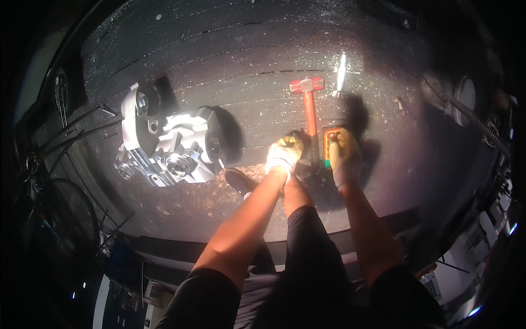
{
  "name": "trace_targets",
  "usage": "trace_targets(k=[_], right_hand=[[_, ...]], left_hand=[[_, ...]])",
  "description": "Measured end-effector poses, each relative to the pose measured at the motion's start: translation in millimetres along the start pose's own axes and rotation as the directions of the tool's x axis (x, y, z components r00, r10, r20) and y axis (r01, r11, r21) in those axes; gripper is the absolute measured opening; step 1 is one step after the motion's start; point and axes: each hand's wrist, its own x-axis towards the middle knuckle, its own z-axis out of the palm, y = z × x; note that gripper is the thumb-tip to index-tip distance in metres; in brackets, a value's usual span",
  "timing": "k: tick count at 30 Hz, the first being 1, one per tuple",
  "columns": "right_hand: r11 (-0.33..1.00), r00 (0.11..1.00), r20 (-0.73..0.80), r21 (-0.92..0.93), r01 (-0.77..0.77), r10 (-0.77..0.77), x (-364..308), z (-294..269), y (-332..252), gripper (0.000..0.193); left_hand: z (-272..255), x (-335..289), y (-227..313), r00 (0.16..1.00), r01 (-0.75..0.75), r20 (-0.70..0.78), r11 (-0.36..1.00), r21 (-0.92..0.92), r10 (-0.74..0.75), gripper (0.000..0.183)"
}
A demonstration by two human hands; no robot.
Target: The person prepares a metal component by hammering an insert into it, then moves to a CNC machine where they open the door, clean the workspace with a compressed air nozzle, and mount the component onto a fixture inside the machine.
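Head view: orange rectangular case [329,135], flat and slim, bright orange rim, dark patterned inside, bit of green at its near end; finer detail too small to read. It's right of the floor's middle, toward the near edge, long side running near to far. Gloved right hand [345,152] grips it from the right, thumb over its face. Gloved left hand [284,153] is apart from the case, fingers curled in; can't tell if they pinch anything. Between the hands, a hammer [310,112], red head toward the far edge, red handle, dark grip toward the near edge. Shiny silver tool [341,74] beyond the case, nearer the far edge. Big silver metal casting [170,143] toward the left edge of the dark, speckled floor [252,60], bores and lugs visible.
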Motion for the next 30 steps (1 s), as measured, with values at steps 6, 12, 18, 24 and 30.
trace_targets(k=[6,12,18,24,30], right_hand=[[0.993,0.993,-0.067,0.068,-0.095,0.100,-35,-29,49,0.032],[0.980,0.981,0.063,0.057,-0.189,0.185,-53,-34,56,0.040],[0.909,0.944,0.108,0.255,-0.328,0.311,-72,-14,75,0.040],[0.861,0.945,0.166,0.391,-0.325,0.281,-68,-23,65,0.039],[0.865,0.930,0.356,0.432,-0.255,0.096,-41,-91,-47,0.037]], left_hand=[[9,7,72,0.999,0.012,-0.041,0.998,0.064,-0.010,0.030],[25,6,61,1.000,-0.017,0.017,0.999,0.046,0.017,0.031],[37,4,80,0.995,0.039,0.089,0.995,0.092,-0.047,0.031],[33,-21,89,0.977,-0.007,0.215,1.000,0.006,0.006,0.029],[19,-99,80,0.847,-0.530,0.283,0.763,0.371,0.451,0.025]])
